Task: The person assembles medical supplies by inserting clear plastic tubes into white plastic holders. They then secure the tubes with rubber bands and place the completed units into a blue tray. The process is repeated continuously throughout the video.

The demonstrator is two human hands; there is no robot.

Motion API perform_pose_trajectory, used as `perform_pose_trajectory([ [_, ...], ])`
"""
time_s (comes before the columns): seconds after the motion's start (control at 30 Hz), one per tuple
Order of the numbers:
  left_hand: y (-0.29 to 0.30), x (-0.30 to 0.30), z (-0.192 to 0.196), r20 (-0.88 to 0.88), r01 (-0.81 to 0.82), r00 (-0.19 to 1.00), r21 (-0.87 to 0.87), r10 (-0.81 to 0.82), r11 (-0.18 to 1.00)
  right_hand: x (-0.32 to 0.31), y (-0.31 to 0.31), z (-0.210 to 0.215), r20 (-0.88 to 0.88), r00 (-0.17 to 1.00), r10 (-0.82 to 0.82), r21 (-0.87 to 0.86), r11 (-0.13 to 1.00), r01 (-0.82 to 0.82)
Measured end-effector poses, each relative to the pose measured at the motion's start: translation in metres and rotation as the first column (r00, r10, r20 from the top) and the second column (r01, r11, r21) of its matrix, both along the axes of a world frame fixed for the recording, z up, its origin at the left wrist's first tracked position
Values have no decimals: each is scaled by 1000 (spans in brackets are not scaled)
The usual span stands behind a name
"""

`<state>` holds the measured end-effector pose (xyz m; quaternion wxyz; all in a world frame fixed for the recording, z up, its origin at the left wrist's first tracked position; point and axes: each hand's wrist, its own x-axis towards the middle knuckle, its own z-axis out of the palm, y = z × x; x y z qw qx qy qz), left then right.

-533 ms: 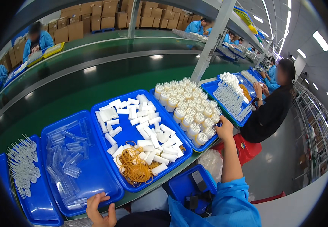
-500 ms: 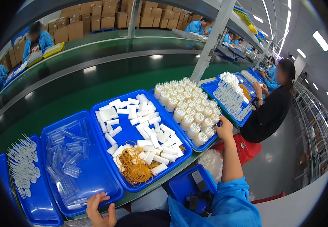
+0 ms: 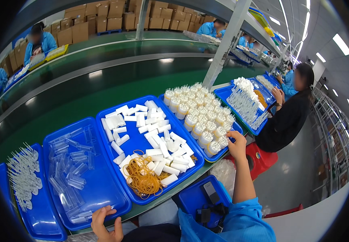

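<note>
Bundles [image 3: 198,117], white with yellowish bands and clear tips sticking up, stand packed in rows in the right-hand blue tray [image 3: 218,157]. The right fingers [image 3: 231,134] are at the right end of the near side of that block, right by the outermost bundles. Gap vs contact: can't tell from this angle. Fingers bent, thumb and index slightly apart; can't tell whether they have hold of a bundle.

Right hand [image 3: 238,147] comes in over the near right corner of the tray. Forearm bare, rising steeply from a blue sleeve [image 3: 243,218] at the lower edge, fingers pointing up and left toward the block.

Left hand [image 3: 104,224] is low in view, well apart from the bundles, at the near rim of the blue tray with clear tubes [image 3: 77,177]. Its thumb stands well away from the fingers, which reach toward the rim; grip is open-handed, nothing visible in it. Tubes lie loose, nearest ones just left of the fingertips.

Between the hands: larger blue tray [image 3: 136,147] with loose white cylinders [image 3: 168,149], tan rubber bands [image 3: 143,177] heaped in its near corner. Far left: thin clear-white pins [image 3: 23,177] in another tray. Co-worker in black [image 3: 291,119] sits to the right.
</note>
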<state>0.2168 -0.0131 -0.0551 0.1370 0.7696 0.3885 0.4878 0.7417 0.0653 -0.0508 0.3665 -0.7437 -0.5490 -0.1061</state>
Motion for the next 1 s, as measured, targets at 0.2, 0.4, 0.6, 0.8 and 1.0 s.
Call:
perform_pose_trajectory([
  [0.2, 0, -1, -1, -4, 7, 1000, 1, -7, 1000, 4, 7, -6, -369, 925, 87, 223, 975, -3],
  [0.4, 0, -1, -1, -18, 5, 1000, 34, -4, 999, 11, 9, -14, -309, 951, 12, 65, 998, 9],
  [0.6, 1, 0, 2, -35, -6, 999, 49, 7, 999, 11, 10, 2, -230, 973, -16, -97, 995, -6],
  [0.8, 0, 1, 2, -24, -17, 1000, 27, 17, 1000, 5, 13, -3, -141, 980, -142, -37, 990, 139],
  [1.0, 1, 0, 6, -74, -21, 997, 40, 24, 999, 7, 18, -10, -259, 952, -166, 142, 968, 207],
])
